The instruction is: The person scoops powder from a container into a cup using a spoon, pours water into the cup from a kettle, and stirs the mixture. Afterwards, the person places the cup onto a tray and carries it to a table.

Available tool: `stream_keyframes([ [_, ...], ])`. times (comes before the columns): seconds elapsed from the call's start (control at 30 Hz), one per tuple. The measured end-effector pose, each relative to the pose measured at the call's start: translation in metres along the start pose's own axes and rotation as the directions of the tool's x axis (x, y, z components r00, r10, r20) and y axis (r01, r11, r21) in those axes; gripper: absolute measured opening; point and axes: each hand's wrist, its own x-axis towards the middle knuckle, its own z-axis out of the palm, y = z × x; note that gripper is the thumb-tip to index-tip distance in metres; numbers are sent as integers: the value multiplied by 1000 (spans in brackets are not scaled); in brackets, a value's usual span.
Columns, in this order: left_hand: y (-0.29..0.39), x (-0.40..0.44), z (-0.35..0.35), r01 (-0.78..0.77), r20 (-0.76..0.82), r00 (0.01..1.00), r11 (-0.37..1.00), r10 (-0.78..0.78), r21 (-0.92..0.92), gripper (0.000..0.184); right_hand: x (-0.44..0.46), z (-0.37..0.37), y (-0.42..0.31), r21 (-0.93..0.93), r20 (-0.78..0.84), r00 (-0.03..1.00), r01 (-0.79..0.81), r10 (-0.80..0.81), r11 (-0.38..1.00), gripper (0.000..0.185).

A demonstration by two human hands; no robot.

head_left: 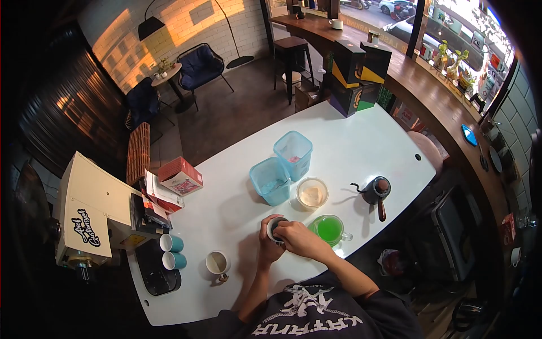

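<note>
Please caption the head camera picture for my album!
Left hand holds a cup, right hand over it, near green liquid.

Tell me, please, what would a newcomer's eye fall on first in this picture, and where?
Probably the bright green contents of the clear glass mug, to the right of the right hand on the white tabletop. Next, perhaps, the two translucent pale-blue plastic containers, close together near the middle of the tabletop, and the small greyish round cup in the left hand, with the right hand at its mouth.
</note>
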Motion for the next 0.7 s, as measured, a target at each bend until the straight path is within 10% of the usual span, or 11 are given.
stream_keyframes([
  [0.7,-3,0,1,11,-18,1000,1000,-11,-23,75,1,-1,5,73,-176,981,100,-86,992,14],
])
